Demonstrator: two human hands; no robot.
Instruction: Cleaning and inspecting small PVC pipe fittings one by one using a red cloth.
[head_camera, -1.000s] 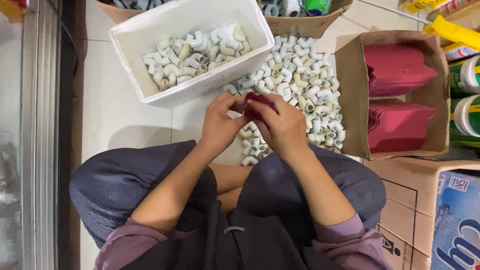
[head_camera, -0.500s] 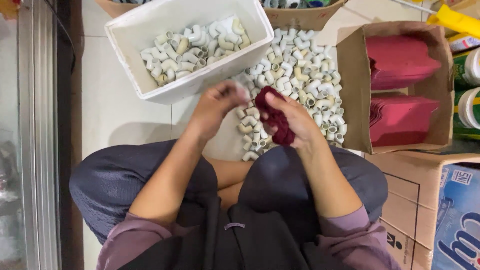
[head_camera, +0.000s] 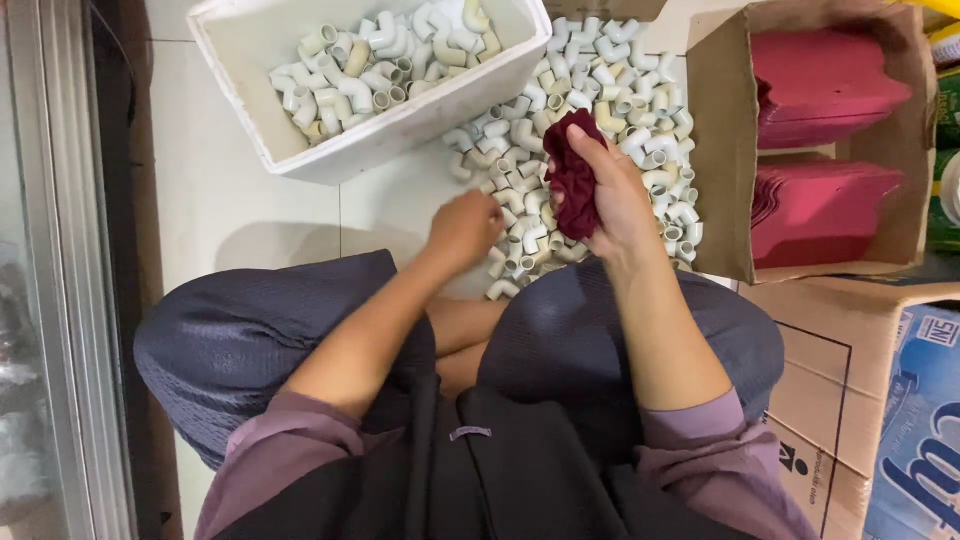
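Pale floor tiles (head_camera: 250, 215) carry a loose heap of white pipe elbows (head_camera: 600, 110) before a seated person's knees; the right hand (head_camera: 615, 200) is closed around a dark red cloth (head_camera: 575, 175), held just above the heap; the left hand (head_camera: 465, 230) is curled at the heap's near edge, though whether it pinches an elbow I cannot tell. Elbows at the fringe could likely roll off across the tiles if that hand knocks them, and the bunched cloth might slip from a slack hold; a white tub (head_camera: 400, 125), partly filled with elbows, sits beyond on the left; a cardboard box (head_camera: 720, 150) of red sheets crowds the heap's right side, hemming in the right arm.
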